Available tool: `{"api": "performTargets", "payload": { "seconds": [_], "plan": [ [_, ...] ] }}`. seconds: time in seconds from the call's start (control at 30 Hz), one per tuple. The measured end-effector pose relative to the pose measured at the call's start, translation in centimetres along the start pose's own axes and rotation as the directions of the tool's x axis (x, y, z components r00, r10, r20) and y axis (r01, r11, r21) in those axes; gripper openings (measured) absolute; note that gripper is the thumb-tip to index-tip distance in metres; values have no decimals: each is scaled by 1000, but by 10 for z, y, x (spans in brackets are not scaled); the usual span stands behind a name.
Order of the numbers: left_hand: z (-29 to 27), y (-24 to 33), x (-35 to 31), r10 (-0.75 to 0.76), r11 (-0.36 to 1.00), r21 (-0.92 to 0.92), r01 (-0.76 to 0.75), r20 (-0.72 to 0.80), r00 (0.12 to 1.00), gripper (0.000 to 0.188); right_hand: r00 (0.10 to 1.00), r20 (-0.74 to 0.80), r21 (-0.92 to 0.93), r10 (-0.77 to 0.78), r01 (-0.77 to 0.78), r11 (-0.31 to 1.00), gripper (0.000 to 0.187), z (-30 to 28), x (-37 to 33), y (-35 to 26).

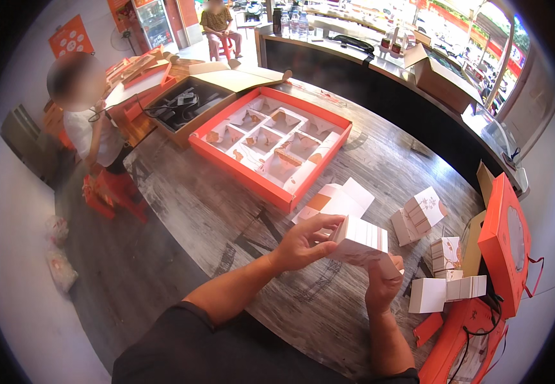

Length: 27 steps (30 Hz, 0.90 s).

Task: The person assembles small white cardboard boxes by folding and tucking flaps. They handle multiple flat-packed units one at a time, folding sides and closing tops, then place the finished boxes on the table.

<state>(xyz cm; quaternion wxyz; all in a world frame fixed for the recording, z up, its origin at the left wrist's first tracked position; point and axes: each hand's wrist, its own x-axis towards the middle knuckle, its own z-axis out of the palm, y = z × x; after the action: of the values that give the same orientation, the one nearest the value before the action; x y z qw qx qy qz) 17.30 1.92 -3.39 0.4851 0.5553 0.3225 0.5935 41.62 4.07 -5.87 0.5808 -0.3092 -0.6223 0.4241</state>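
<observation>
On the near side of the red tray (242,171), left grip (300,246) and right grip (383,288) hold a white carton (360,240) from opposite sides, presumably to steady it.

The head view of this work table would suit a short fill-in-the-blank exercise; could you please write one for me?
1. The left hand and the right hand both hold a small carton whose main colour is ____.
2. The large shallow tray with dividers has outer walls coloured ____.
3. The windowed gift boxes are at the picture's ____ side, not its left.

Missing words: white; red; right.
</observation>
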Motion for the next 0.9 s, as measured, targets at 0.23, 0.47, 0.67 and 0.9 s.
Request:
{"api": "performTargets", "payload": {
  "seconds": [0.23,0.47,0.67,0.9],
  "plan": [
    [-3,0,2,121,968,217,-123,21,992,48,996,6,-66,-84,84,994,18,-1,0,3],
    [-2,2,4,61,990,128,-58,-12,998,43,996,15,-39,-90,91,995,17,-2,2,7],
    [-6,11,3,134,927,351,-130,13,991,46,999,-3,-3,-50,50,999,16,-2,3,3],
    [-6,19,4,211,861,459,-219,70,975,53,997,-8,-11,-81,81,997,19,0,7,-6]
  ]
}}
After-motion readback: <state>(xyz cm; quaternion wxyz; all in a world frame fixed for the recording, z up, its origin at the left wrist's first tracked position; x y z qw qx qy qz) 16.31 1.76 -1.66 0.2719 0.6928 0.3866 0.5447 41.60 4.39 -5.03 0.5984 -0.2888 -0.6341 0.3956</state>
